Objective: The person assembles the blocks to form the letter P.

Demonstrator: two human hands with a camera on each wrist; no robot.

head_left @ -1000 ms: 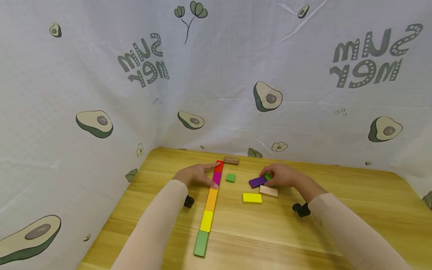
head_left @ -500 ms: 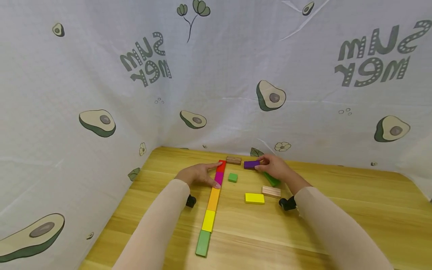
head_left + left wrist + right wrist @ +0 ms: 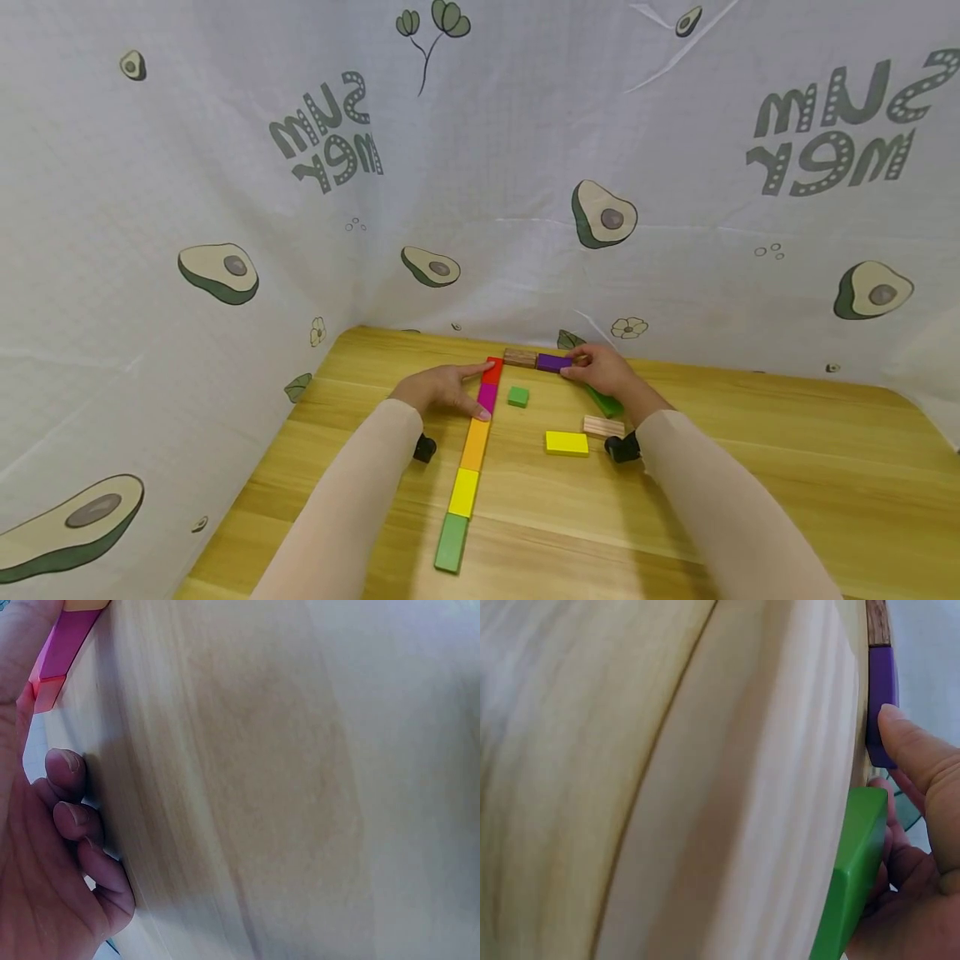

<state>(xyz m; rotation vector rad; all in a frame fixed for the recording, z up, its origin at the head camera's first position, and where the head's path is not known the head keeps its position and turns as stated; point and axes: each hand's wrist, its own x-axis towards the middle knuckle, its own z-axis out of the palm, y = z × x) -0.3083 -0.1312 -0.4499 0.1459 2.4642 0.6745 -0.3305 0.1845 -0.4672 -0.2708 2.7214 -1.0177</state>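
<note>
A row of flat blocks runs toward me: red (image 3: 492, 372), magenta (image 3: 487, 393), orange (image 3: 475, 446), yellow (image 3: 463, 493) and green (image 3: 452, 543). My left hand (image 3: 442, 389) rests beside its far end, index fingertip on the red block and thumb touching near where magenta meets orange. In the left wrist view, its other fingers are bent against the table. A brown wooden block (image 3: 520, 358) extends rightward from the red end. My right hand (image 3: 606, 372) pinches a purple block (image 3: 552, 363) by its right end; the block's left end is against or very near the brown one.
A long green block (image 3: 604, 403) lies under the right hand. Closer to me are a pale wooden block (image 3: 602, 427) and a yellow block (image 3: 567, 443). A small green block (image 3: 518, 397) sits right of the row. A printed cloth (image 3: 510, 283) hangs behind the table.
My right hand has carried the purple block away from the long green block, back and left to the brown block, uncovering the green one. The left hand has stayed on the row.
</note>
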